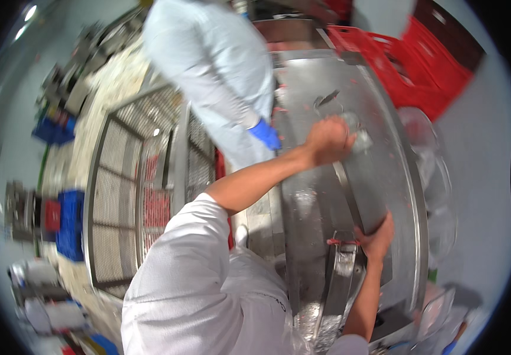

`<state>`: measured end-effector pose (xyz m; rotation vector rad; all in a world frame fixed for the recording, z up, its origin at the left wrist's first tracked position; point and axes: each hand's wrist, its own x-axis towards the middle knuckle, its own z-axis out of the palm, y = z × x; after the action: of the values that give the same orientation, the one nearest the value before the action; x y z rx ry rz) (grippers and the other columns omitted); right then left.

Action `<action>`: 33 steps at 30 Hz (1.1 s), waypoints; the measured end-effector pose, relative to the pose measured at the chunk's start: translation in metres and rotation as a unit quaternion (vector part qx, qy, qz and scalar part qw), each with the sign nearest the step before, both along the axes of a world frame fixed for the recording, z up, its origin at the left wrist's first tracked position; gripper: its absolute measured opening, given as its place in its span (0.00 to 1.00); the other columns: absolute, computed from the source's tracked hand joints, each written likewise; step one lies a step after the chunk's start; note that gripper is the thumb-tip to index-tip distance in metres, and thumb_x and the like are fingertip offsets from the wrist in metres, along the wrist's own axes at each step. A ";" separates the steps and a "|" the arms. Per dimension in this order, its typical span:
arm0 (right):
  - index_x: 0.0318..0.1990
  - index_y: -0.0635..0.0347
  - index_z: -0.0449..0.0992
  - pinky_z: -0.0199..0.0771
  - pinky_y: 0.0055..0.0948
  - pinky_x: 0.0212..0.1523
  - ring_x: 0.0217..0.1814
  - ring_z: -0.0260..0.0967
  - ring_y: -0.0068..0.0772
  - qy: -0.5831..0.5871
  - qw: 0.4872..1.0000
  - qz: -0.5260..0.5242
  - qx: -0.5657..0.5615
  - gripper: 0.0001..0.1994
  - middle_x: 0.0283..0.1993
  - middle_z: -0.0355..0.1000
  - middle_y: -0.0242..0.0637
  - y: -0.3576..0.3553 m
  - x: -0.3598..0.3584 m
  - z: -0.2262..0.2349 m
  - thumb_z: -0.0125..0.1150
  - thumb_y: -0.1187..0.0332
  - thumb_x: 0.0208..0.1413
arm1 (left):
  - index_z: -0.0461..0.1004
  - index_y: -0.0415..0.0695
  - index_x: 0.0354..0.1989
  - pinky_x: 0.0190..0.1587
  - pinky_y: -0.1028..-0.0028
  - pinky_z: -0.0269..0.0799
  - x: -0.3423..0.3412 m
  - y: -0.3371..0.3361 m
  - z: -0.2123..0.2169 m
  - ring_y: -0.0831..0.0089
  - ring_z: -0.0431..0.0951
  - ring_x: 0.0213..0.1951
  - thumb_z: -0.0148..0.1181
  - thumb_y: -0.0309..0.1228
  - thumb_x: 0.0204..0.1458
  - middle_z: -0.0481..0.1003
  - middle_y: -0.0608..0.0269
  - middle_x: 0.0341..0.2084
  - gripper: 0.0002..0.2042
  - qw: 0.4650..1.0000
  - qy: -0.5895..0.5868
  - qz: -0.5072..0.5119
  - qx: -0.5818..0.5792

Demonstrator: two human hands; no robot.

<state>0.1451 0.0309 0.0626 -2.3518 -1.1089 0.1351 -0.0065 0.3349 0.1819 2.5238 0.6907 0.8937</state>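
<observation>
My left hand (329, 142) is closed in a fist over the steel table, slightly blurred. Clear plastic film (360, 140) lies beside its knuckles; whether the fist holds any of it is hidden. A small dark tool (328, 98) lies on the table just beyond the fist. Nearer me, my right hand (378, 236) rests with thumb and fingers apart at the near end of a smooth metal panel (367, 192). Its thumb is next to the top of a narrow metal fixture (345, 260), which has a red strip across its end.
A co-worker in a pale blue gown (220, 71) stands left of the table, with a blue-gloved hand (265, 135) at its edge. To my left is a metal mesh cart (113, 201). Red crates (421, 71) stand at far right, and blue crates (70, 225) at far left.
</observation>
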 end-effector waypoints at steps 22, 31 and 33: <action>0.62 0.64 0.67 0.42 0.65 0.76 0.67 0.61 0.49 -0.125 0.554 0.793 -0.220 0.43 0.58 0.66 0.46 0.326 -0.684 -0.098 0.76 0.58 0.34 | 0.61 0.36 0.62 0.62 0.51 0.61 -0.704 -0.071 -0.228 0.49 0.68 0.59 0.76 0.41 0.29 0.69 0.46 0.54 0.48 0.825 0.218 0.339 -0.396; 0.70 0.54 0.64 0.32 0.71 0.75 0.79 0.49 0.53 -0.169 0.754 0.628 -0.098 0.43 0.74 0.56 0.47 0.612 -0.657 -0.192 0.71 0.48 0.47 | 0.56 0.35 0.63 0.67 0.54 0.61 -0.775 0.151 -0.443 0.45 0.66 0.62 0.79 0.42 0.28 0.67 0.41 0.56 0.52 0.763 0.051 0.460 -0.452; 0.67 0.56 0.67 0.34 0.69 0.75 0.76 0.55 0.48 -0.166 0.764 0.615 -0.101 0.39 0.70 0.64 0.44 0.626 -0.660 -0.201 0.70 0.49 0.48 | 0.56 0.36 0.65 0.69 0.54 0.60 -0.774 0.224 -0.506 0.46 0.64 0.65 0.79 0.44 0.28 0.66 0.42 0.60 0.53 0.732 0.053 0.456 -0.503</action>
<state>-0.5150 0.6570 -0.1382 -1.3916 -2.7633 0.3059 -0.7806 0.5586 -0.3243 1.1652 1.8919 0.3675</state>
